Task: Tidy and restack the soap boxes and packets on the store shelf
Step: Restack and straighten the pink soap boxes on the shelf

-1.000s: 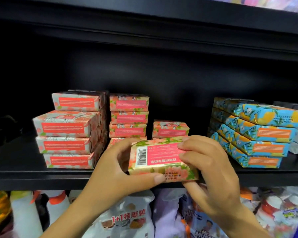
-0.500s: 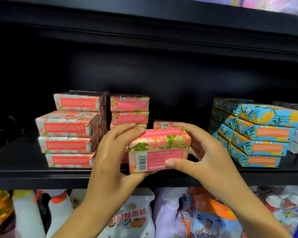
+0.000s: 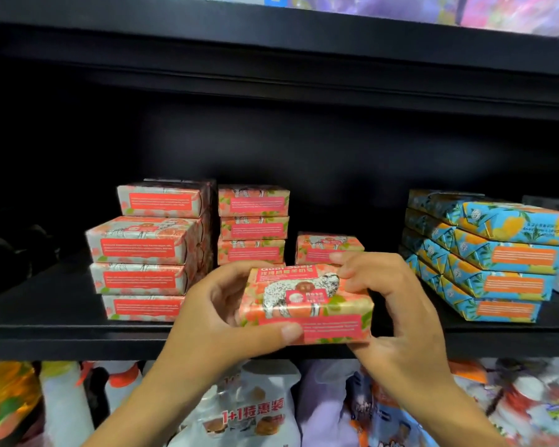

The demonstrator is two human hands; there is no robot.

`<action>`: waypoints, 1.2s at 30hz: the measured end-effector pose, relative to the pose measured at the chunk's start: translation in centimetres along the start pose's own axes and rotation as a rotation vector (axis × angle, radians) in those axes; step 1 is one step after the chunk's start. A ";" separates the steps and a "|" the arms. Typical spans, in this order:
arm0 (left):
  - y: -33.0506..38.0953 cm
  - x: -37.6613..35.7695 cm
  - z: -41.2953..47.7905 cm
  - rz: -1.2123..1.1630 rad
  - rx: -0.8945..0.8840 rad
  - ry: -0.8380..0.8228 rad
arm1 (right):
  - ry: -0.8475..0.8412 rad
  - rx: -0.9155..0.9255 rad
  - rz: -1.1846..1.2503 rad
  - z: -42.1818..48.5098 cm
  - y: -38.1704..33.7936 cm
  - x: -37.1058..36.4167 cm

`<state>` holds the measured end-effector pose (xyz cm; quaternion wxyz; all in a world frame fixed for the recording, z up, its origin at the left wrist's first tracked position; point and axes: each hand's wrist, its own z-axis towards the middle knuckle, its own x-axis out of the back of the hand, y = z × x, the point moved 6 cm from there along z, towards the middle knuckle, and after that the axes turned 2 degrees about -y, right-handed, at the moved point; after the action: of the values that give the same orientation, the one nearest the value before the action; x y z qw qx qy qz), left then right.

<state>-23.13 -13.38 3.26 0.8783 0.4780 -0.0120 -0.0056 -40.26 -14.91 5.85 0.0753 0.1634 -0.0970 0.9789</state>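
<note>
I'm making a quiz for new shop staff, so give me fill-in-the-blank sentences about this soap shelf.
1. The left hand and right hand hold ___ pink soap box between them.
2. The blue boxes are stacked to its ___.
3. The left hand's ___ lies across the box's front face.
4. The shelf is ___ in colour.

Missing words: one, right, thumb, black.

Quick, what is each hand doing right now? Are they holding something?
Left hand: closed, gripping the left end of the pink soap box.
Right hand: closed, gripping the right end of the same box.
</note>
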 end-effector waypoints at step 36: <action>-2.1 1.9 1.4 1.028 -0.302 0.431 | -0.485 -0.160 -0.641 -5.1 4.5 -4.2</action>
<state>-21.24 -15.68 2.30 0.8094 0.2704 -0.0626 0.5175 -38.72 -18.66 -1.04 0.3640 0.4049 -0.1318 0.8284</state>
